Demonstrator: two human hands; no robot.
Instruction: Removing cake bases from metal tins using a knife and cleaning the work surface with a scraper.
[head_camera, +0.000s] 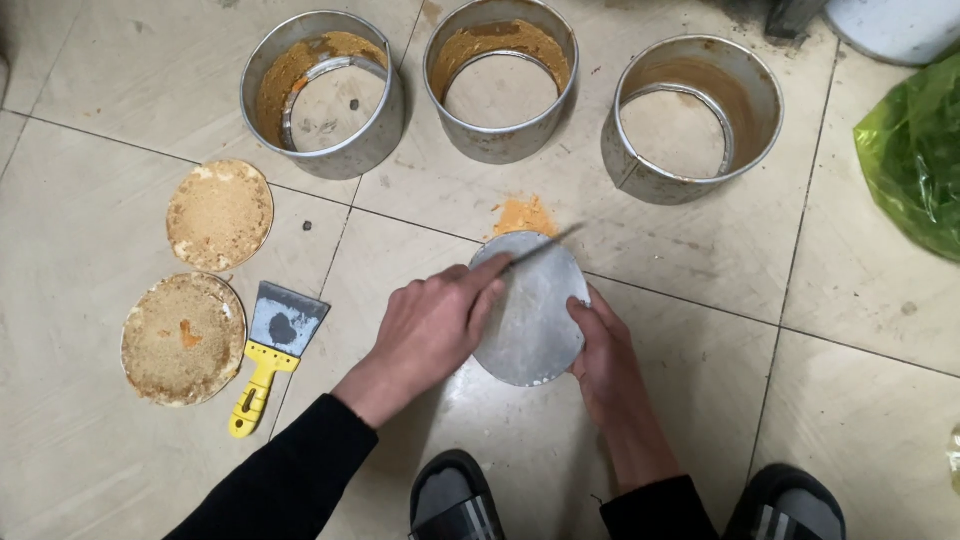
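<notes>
Scraping step underway: left hand (430, 325) closed on a thin blade (535, 248) drawn across the round metal disc (530, 310) tilted on the floor tile, right hand (600, 345) gripping its rim; next pass likely needs flat blade, steady disc

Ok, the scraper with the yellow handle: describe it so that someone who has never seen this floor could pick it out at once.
Start at the three metal rings along the top of the tiled floor. Below the leftmost ring lie two crumb-coated round discs. The scraper lies just right of the lower disc, left of the left hand; it alone has a flat grey blade and a yellow handle.
</notes>
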